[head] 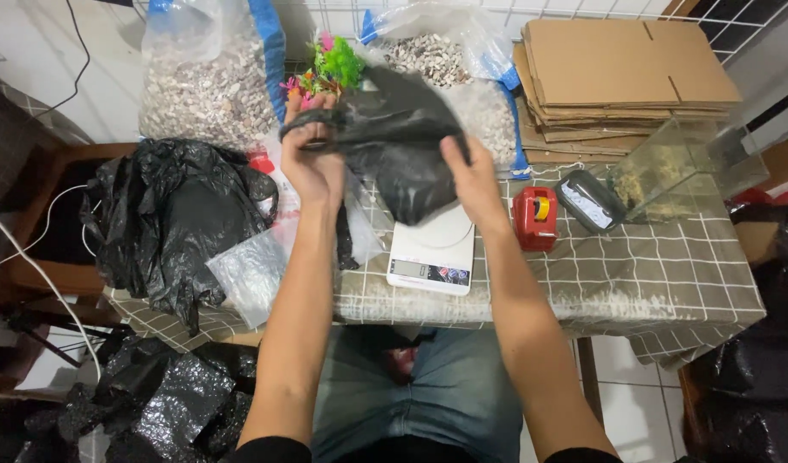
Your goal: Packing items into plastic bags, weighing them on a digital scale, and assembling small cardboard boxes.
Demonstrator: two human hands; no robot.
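Observation:
My left hand (312,159) grips the top edge of a black plastic bag (394,137) that hangs above a white digital scale (432,253). My right hand (471,176) holds the bag's other side. A bunch of small colourful plastic plants (329,70), green and pink, pokes out just behind my left hand at the bag's mouth. The bag's lower part droops onto the scale's platform.
Two large clear bags of gravel (209,86) stand at the back. A heap of black bags (175,214) lies left, a small clear bag (252,274) beside it. A red tape dispenser (535,219), a dark pouch (589,201), a glass tank (685,167) and flat cardboard (621,73) sit right on the checked tablecloth (668,274).

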